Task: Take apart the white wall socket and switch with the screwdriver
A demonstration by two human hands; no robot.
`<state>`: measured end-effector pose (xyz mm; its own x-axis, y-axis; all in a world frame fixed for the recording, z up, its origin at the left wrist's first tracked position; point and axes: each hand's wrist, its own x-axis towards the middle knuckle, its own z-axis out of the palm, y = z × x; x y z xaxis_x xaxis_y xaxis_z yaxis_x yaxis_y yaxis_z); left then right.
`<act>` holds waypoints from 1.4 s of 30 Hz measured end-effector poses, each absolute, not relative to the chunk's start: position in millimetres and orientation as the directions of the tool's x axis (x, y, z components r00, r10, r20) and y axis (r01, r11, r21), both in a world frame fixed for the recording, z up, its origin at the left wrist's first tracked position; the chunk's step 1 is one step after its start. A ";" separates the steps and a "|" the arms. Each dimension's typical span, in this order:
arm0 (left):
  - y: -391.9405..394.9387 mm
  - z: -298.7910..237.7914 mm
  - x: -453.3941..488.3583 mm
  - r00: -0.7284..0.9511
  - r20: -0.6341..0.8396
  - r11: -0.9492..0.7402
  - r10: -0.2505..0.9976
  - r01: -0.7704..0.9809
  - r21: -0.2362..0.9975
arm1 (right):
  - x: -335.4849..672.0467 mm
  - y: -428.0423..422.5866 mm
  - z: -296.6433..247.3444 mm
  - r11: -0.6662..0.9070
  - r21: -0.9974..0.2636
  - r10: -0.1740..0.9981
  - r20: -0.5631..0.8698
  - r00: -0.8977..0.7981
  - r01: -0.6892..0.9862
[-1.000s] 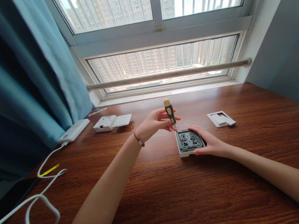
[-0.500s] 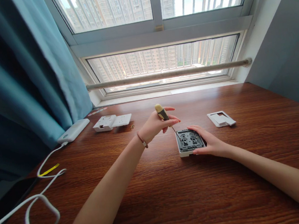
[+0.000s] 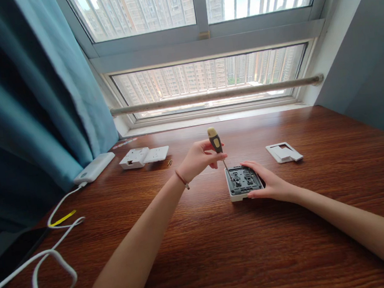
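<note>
Square white plastic box with a dark grey slotted insert [image 3: 245,189] lies on the reddish-brown wood-grain table [image 3: 209,254] between the two hands. The right hand [image 3: 268,183] clasps its right side, thumb at the near edge and fingers at the far one; the left hand [image 3: 199,161] grips a black-and-yellow screwdriver [image 3: 215,142], its thin metal shaft slanting down to the insert's left side. The step in hand looks like screw work there, though the tip is too small to tell whether it is seated. The next move seems to call for a steady shaft and a firm brace on the box, whose inside the insert fills. Left of and beyond the left hand are a white boxy plastic housing [image 3: 135,158], a flat white plate [image 3: 156,154] beside it and small brass-coloured screws [image 3: 169,162]; beyond the right hand, white loose panels [image 3: 283,153] rest on a flat white square frame [image 3: 272,152]
</note>
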<state>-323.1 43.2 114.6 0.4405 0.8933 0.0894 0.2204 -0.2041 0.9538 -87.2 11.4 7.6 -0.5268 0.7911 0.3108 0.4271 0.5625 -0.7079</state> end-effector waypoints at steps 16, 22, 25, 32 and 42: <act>45.2 110.6 -328.6 0.613 0.063 -0.064 0.788 -0.021 0.998 | -86.3 12.1 6.3 0.562 -0.711 0.788 0.305 -0.535 0.422; 45.4 110.2 -325.9 0.555 0.047 -0.115 0.830 0.087 0.990 | -86.6 12.3 7.2 0.565 -0.710 0.786 0.310 -0.534 0.420; 45.6 108.2 -320.4 0.454 0.119 -0.245 0.883 0.229 0.942 | -86.8 11.9 7.3 0.561 -0.711 0.789 0.306 -0.532 0.424; 41.6 107.7 -313.6 0.452 0.104 -0.218 0.886 0.209 0.953 | -86.5 12.2 6.0 0.559 -0.709 0.791 0.300 -0.533 0.430; 41.3 116.3 -328.9 0.633 0.059 -0.086 0.772 0.012 0.996 | -86.4 12.8 5.5 0.561 -0.714 0.789 0.307 -0.532 0.420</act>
